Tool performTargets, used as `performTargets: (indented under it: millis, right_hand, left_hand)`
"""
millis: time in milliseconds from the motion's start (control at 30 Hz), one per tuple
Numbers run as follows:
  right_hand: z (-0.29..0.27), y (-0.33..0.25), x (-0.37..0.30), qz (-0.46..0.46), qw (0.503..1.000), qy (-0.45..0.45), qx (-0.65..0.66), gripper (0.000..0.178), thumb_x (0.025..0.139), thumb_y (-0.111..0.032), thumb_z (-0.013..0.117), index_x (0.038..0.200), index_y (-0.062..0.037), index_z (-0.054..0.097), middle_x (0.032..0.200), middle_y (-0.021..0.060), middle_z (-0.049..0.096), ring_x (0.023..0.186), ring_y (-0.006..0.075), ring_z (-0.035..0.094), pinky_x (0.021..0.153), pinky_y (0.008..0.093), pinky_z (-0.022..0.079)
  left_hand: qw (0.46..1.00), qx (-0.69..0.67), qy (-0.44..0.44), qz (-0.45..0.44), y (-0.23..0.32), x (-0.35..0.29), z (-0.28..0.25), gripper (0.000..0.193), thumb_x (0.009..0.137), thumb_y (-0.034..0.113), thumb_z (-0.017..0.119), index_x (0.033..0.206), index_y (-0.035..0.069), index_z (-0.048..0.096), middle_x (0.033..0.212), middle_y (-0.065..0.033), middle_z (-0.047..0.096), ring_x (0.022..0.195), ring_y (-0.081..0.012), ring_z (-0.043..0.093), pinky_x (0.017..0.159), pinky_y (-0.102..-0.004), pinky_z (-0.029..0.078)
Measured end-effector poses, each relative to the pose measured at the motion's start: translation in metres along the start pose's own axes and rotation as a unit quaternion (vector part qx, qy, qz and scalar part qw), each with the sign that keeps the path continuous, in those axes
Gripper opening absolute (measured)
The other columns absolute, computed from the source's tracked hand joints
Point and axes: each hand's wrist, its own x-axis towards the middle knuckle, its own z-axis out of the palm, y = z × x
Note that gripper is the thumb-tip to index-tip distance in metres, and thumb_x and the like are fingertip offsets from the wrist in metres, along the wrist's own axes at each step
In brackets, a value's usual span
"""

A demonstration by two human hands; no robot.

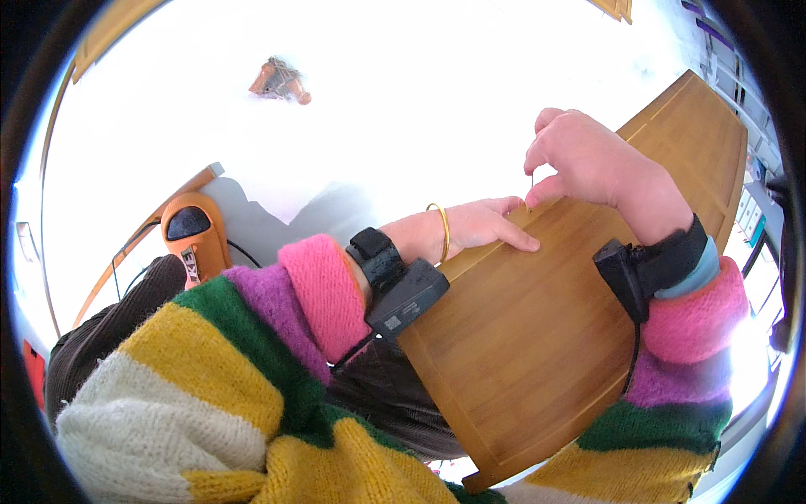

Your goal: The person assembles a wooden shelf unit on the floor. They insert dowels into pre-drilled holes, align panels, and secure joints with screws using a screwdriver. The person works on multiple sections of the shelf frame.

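A brown wooden panel [537,336] with a raised border slants across my lap and up to the right. My left hand [470,231] lies along its upper left edge, with the fingers stretched out and the thumb apart over the wood. Just beyond these fingers, my right hand [583,164] is bent over the same edge. Its thumb and fingers pinch a thin metal rod [531,180], whose lower end points down to the panel's edge. The rod's exact kind is too small to make out.
An orange and black device [197,231] with a dark cable sits at the left, beside my knee. Farther off, a small heap of brownish-orange pieces [281,81] lies on the glaring white surface. Shelves with white boxes [747,214] stand at the right.
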Motion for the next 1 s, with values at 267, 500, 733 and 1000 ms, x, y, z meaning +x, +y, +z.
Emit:
performTargets:
  millis: [267, 500, 733, 1000]
  right_hand:
    - [0.017, -0.035, -0.015, 0.085, 0.993, 0.056, -0.063, 0.020, 0.075, -0.023, 0.063, 0.076, -0.0025, 0.063, 0.070, 0.0148, 0.062, 0.066, 0.0309, 0.061, 0.060, 0.0387, 0.049]
    - [0.018, -0.033, -0.011, 0.151, 0.959, 0.010, 0.239, 0.017, 0.075, -0.007, 0.054, 0.086, 0.0039, 0.059, 0.074, 0.0195, 0.063, 0.070, 0.0315, 0.062, 0.065, 0.0387, 0.049]
    - [0.000, -0.023, -0.026, -0.034, 0.997, 0.051, 0.045, 0.018, 0.066, -0.006, 0.064, 0.083, -0.0020, 0.066, 0.074, 0.0166, 0.062, 0.072, 0.0320, 0.060, 0.066, 0.0369, 0.049]
    - [-0.011, -0.028, -0.017, -0.032, 0.998, -0.003, -0.046, 0.025, 0.058, -0.014, 0.073, 0.080, -0.0045, 0.067, 0.071, 0.0151, 0.061, 0.072, 0.0329, 0.060, 0.066, 0.0386, 0.048]
  left_hand:
    - [0.998, 0.047, 0.042, 0.010, 0.003, 0.009, -0.003, 0.067, 0.075, 0.010, 0.068, 0.132, -0.001, 0.033, 0.119, -0.0144, 0.050, 0.111, -0.0212, 0.048, 0.095, -0.0332, 0.038]
    - [0.999, 0.039, 0.024, 0.000, 0.004, 0.006, -0.005, 0.065, 0.075, 0.011, 0.068, 0.131, 0.002, 0.036, 0.120, -0.0134, 0.050, 0.110, -0.0202, 0.048, 0.096, -0.0325, 0.036]
    - [1.000, 0.008, 0.026, -0.012, 0.009, 0.000, -0.004, 0.081, 0.075, 0.009, 0.068, 0.139, 0.000, 0.019, 0.123, -0.0172, 0.047, 0.110, -0.0222, 0.049, 0.092, -0.0354, 0.041]
    - [0.999, -0.014, 0.040, -0.031, 0.012, -0.006, 0.001, 0.089, 0.077, 0.008, 0.066, 0.142, 0.000, 0.006, 0.126, -0.0178, 0.045, 0.111, -0.0224, 0.049, 0.092, -0.0360, 0.042]
